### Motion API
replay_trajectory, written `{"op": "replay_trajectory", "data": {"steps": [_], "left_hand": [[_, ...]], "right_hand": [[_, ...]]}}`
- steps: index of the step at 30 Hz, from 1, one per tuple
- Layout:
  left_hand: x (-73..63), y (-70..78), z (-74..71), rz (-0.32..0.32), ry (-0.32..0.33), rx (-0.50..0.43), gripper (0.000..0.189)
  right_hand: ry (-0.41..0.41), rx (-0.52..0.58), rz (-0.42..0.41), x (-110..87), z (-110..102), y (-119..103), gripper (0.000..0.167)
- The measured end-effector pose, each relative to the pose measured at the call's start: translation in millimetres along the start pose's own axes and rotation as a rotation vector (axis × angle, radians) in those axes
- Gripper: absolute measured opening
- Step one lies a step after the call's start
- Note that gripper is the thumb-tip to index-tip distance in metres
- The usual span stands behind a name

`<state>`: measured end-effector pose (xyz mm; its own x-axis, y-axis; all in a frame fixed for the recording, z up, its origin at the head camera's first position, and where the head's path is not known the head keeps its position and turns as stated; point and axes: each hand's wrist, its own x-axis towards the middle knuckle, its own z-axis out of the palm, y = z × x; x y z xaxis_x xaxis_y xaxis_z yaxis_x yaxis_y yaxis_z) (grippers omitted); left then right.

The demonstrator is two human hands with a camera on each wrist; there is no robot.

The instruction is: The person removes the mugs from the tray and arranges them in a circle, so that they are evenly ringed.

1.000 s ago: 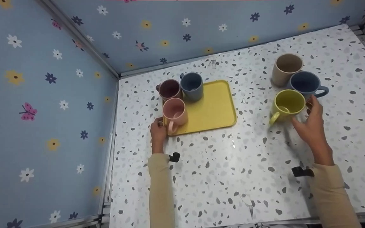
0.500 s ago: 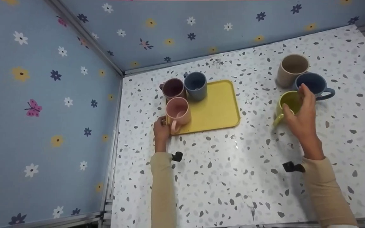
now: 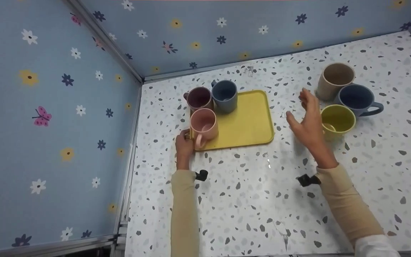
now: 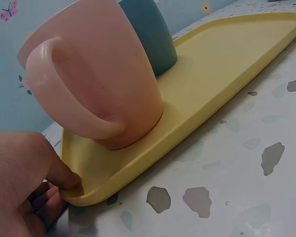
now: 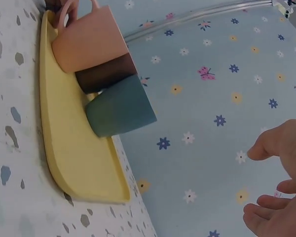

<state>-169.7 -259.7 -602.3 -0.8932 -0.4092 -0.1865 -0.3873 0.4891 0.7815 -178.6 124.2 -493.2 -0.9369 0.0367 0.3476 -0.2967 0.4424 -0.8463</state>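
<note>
My left hand pinches the near left corner of a yellow tray, thumb over the rim and fingers curled below it, as the left wrist view shows. On the tray's left part stand a pink mug, a dark maroon mug and a blue-grey mug, all upright. My right hand is in the air between tray and right-hand mugs, fingers spread and holding nothing. Just right of it are a yellow-green mug, a blue mug and a beige cup, grouped closely.
The speckled white table carries everything. A blue flowered wall panel closes the back, and another side panel rises along the left edge.
My right hand has left the yellow-green mug and moved left, with nothing in it. The mugs stay where they were on the table. My left hand remains at the tray corner.
</note>
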Motion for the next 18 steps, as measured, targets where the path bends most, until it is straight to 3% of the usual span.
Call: {"op": "replay_trajectory", "data": {"steps": [7, 18], "left_hand": [[1.4, 0.2, -0.9, 0.001, -0.003, -0.018, 0.043], [-0.8, -0.3, -1.2, -0.002, 0.012, -0.026, 0.042]], "right_hand": [[-0.093, 0.027, -0.043, 3.3, 30.0, -14.4, 0.071], [-0.171, 0.075, -0.095, 4.6, 67.1, -22.6, 0.07]]}}
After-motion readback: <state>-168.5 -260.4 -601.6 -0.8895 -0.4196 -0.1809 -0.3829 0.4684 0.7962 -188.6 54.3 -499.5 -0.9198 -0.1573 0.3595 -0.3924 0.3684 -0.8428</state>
